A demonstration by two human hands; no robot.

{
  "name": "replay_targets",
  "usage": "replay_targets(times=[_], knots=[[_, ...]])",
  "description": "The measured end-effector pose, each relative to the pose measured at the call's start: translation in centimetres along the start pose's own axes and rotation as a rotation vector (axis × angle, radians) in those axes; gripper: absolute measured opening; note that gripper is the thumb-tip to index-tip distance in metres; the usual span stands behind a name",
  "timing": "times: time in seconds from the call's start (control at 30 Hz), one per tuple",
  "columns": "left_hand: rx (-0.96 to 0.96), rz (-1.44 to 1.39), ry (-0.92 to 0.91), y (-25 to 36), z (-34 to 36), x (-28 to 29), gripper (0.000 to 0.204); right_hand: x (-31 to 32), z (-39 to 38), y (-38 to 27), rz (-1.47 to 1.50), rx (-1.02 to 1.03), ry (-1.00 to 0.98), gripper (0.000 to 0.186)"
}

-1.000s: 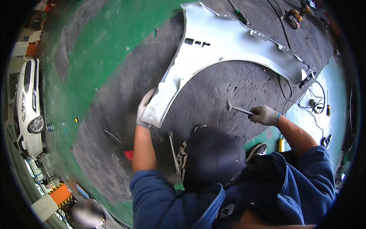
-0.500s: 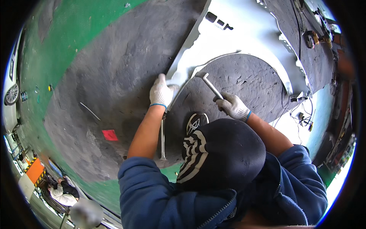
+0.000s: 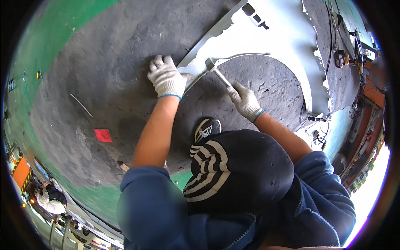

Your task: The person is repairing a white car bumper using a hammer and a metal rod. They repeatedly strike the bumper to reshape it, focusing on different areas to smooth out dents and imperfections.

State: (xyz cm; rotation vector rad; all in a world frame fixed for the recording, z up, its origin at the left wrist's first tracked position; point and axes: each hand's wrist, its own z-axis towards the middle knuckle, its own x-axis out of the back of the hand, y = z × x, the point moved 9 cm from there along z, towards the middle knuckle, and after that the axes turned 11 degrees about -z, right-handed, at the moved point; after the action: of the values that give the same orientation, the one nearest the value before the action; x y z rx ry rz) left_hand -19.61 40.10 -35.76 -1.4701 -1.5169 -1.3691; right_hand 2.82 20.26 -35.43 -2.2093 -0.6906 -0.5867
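Hammer [image 3: 220,76] and hands have been shifted: a second ago its head was held over the dark mat [image 3: 112,62], apart from the car fender [image 3: 275,39], and now it is seen at the inner rim of the wheel arch, near the centre of the frame, though contact cannot be confirmed. By this change, the work is judged to be centred on the fender's narrow end. Its handle is gripped by the closed fingers of the right hand [image 3: 246,101]. At the left hand [image 3: 167,79], seen earlier along the fender's edge, the fingers are now curled over the mat, with the thumb laid across the narrow end; whether anything is pinched there cannot be told. From that end, the fender is spread up to the upper right of the frame. No container with contents can be made out; a red flat piece [image 3: 103,135] and a thin pale rod [image 3: 81,105] are seen loose on the mat at left.
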Motion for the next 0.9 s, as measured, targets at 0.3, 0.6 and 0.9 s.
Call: replay_targets(times=[0.3,0.6,0.9], knots=[[0.07,-0.018,-0.117,0.6,0.4,-1.0,0.113,0.7,1.9,1.5,-0.037,-0.062,0.093,0.06],[0.098,0.05,-0.082,0.9,0.5,-0.8,0.113,-0.2,3.5,2.2,-0.053,0.032,-0.001,0.069],[0.103,0.088,-0.122,1.0,0.3,-1.0,0.11,1.2,3.5,2.9,-0.046,-0.122,0.038,0.076]])
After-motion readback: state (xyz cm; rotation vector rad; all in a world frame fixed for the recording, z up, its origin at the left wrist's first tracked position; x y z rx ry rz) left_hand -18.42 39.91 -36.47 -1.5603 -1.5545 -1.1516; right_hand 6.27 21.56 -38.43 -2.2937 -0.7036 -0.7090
